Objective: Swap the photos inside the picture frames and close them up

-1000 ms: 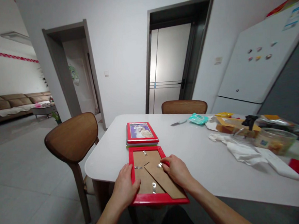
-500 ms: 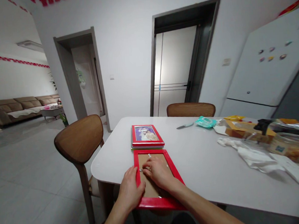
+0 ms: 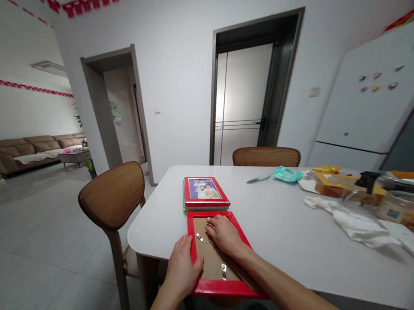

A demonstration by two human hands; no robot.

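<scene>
A red picture frame (image 3: pixel 216 286) lies face down at the near edge of the white table (image 3: pixel 283 234), its brown backing board and small metal clips showing. My left hand (image 3: pixel 182 266) rests on the frame's left edge, fingers curled over the rim and holding it. My right hand (image 3: pixel 226 234) lies on the backing board near the frame's top, fingers bent and pressing at a clip. Just beyond lies a stack of red frames (image 3: pixel 205 192) with a photo facing up.
A wooden chair (image 3: pixel 113 194) stands at the table's left, another chair (image 3: pixel 265 155) at the far side. A white cloth (image 3: pixel 364 229), a glass jar (image 3: pixel 405 212), packets, a teal pack (image 3: pixel 286 173) and a knife (image 3: pixel 259 178) clutter the right. A fridge (image 3: pixel 369 101) stands at right.
My right hand has moved from the right-hand clip across the backing board to the upper part of the frame. The left hand stays on the left edge. The view has tilted up.
</scene>
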